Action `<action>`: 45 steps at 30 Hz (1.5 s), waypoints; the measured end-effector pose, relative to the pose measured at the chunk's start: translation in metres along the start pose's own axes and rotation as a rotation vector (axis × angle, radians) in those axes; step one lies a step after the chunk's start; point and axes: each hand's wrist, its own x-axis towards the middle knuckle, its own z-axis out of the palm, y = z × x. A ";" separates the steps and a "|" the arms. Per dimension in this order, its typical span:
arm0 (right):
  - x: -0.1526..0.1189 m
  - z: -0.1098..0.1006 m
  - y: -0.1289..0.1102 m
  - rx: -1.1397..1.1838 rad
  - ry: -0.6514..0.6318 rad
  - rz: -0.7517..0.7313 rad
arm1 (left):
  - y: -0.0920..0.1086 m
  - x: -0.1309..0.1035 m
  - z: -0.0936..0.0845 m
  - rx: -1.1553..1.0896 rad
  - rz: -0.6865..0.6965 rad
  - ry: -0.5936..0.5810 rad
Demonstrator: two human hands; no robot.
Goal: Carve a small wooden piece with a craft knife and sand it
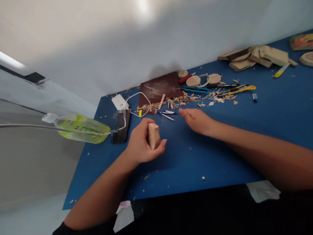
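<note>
A pale tan, faceted wooden block [154,136] is seen against a plain blue, flat-topped bench [176,176]. The flat, dark brown rectangular sheet [158,86] is smudged with white. A translucent plastic bottle [80,123] is tinted lime green and capped in white.

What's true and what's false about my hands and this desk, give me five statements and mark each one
1. The left hand holds a piece of wood. True.
2. The right hand touches that piece of wood. False: it is apart from it.
3. The tabletop is red. False: it is blue.
4. Wood shavings lie by the brown sheet. True.
5. The white charger lies right of the brown sheet. False: it lies left of it.
</note>
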 end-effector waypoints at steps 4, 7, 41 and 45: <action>0.000 -0.001 -0.005 0.034 0.008 -0.059 | -0.005 0.002 -0.009 0.001 -0.027 0.023; -0.013 0.012 -0.016 0.091 -0.194 -0.119 | -0.006 0.003 -0.003 -0.011 -0.034 0.002; -0.010 0.015 0.013 0.007 -0.004 -0.199 | -0.025 0.008 0.007 -0.099 -0.033 -0.159; -0.011 0.015 0.017 0.038 0.029 -0.187 | -0.028 0.007 -0.001 -0.043 -0.016 -0.134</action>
